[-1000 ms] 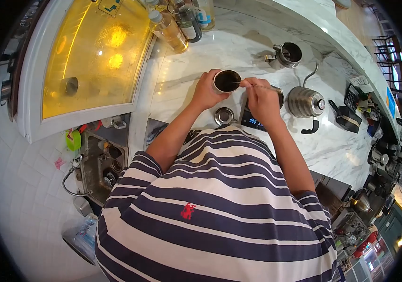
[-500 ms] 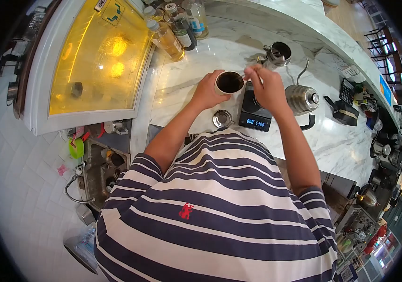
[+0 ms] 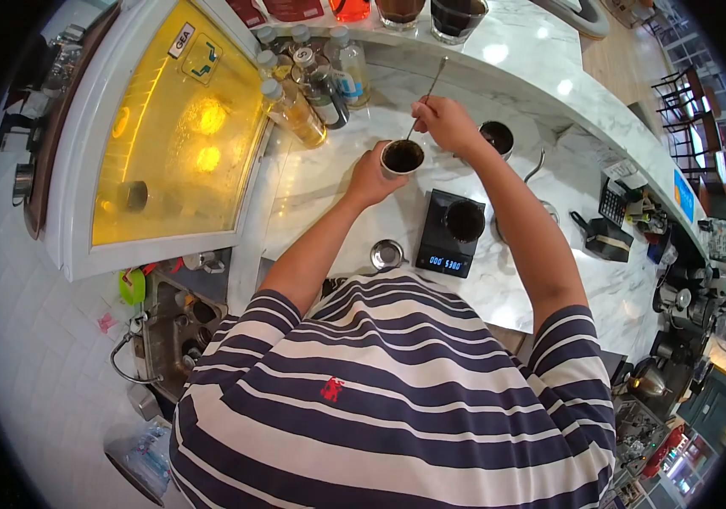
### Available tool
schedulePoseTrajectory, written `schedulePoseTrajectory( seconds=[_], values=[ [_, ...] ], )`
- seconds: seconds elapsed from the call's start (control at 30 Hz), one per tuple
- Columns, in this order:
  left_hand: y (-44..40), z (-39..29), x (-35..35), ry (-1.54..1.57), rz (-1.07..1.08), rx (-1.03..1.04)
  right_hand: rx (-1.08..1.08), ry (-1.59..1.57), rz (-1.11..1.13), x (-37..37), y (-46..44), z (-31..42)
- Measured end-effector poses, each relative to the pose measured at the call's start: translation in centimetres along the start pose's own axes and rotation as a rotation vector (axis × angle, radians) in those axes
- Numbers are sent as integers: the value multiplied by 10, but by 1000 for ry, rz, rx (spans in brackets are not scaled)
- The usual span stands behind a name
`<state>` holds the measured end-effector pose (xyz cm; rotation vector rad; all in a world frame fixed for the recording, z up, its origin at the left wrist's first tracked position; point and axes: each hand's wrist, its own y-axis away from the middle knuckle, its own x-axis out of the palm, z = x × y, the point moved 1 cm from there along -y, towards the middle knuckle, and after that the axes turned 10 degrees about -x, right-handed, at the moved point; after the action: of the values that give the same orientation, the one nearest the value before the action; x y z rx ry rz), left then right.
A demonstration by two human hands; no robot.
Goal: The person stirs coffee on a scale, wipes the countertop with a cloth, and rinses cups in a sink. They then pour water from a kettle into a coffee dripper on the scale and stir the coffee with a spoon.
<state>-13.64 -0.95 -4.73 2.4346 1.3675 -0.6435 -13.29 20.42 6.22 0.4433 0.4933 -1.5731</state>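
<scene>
My left hand (image 3: pixel 369 176) is wrapped round a pale-rimmed cup (image 3: pixel 389 172) with dark brown contents inside. Just above its far right side, my right hand (image 3: pixel 448 125) pinches a long thin metal bar spoon (image 3: pixel 437 79). The spoon slants upward, and its lower end meets the cup's rim; whether it dips inside I cannot tell. Nearer my body sits a black digital scale (image 3: pixel 436 240) with a lit display, bearing a dark round vessel (image 3: pixel 465 222). Left of the scale lies a small round metal dish (image 3: pixel 386 254).
Several bottles (image 3: pixel 297 115) stand by the yellow-lit glass door (image 3: pixel 185 127). Behind my right hand is a pot with dark liquid (image 3: pixel 497 137); the kettle (image 3: pixel 543 153) is mostly hidden by my forearm. Glasses of dark drink (image 3: pixel 458 19) stand on the raised ledge. A sink (image 3: pixel 172 327) lies left.
My right hand has moved up and away from the cup, and the spoon now shows at full slant. The cup remains in my left hand. The camera view has shifted, revealing the ledge.
</scene>
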Motion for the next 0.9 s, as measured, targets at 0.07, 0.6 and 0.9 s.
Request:
schedulePoseTrajectory(
  seconds=[0.07, 0.6, 0.9],
  values=[
    [-6, 7, -4, -31, -34, -29, -8, -26, 1, 2, -12, -1],
    [-27, 35, -7, 35, -236, -70, 0, -56, -14, 35, -67, -29],
    [20, 53, -15, -124, -282, -61, 24, 95, -23, 38, -58, -22]
  ],
)
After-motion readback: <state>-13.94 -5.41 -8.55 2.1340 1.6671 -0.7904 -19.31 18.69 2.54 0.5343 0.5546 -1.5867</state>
